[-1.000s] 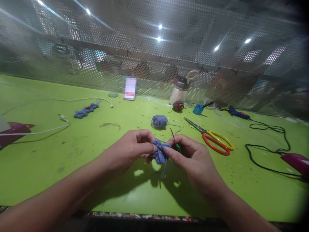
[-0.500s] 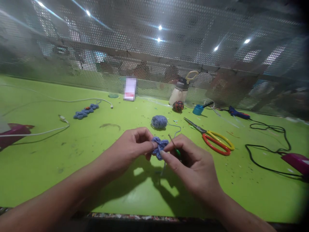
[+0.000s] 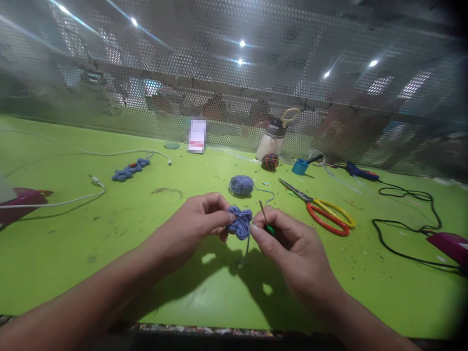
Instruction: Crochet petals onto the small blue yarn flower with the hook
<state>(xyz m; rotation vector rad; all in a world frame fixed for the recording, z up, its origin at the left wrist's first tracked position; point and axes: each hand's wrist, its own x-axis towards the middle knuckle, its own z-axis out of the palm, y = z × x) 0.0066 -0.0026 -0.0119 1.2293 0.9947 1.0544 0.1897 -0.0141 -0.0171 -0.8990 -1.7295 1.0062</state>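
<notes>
Between the thumb and fingers of my left hand (image 3: 204, 214) is a purple-blue crocheted flower (image 3: 240, 224) with rounded petals. A loose yarn tail hangs below it. My right hand (image 3: 292, 236), closed just to the right of the flower, holds a crochet hook (image 3: 269, 228) with a green handle, its thin metal shaft pointing up. The right thumb and fingertip are pinched together close to the flower's edge. Behind the hands lies a ball of the same purple-blue yarn (image 3: 241, 185), its strand running right and down toward my right hand.
Scissors (image 3: 321, 207) with red and yellow handles lie to the right. Farther back are a bottle (image 3: 271, 139), a multicoloured yarn ball (image 3: 270, 162), a blue pot (image 3: 300, 166) and a glue gun (image 3: 360, 171). A crocheted flower strip (image 3: 130, 169) and white cables lie left.
My right hand has drawn slightly right, away from the flower, and the hook stands clear of it. The flower has shifted a little left and turned in my left hand.
</notes>
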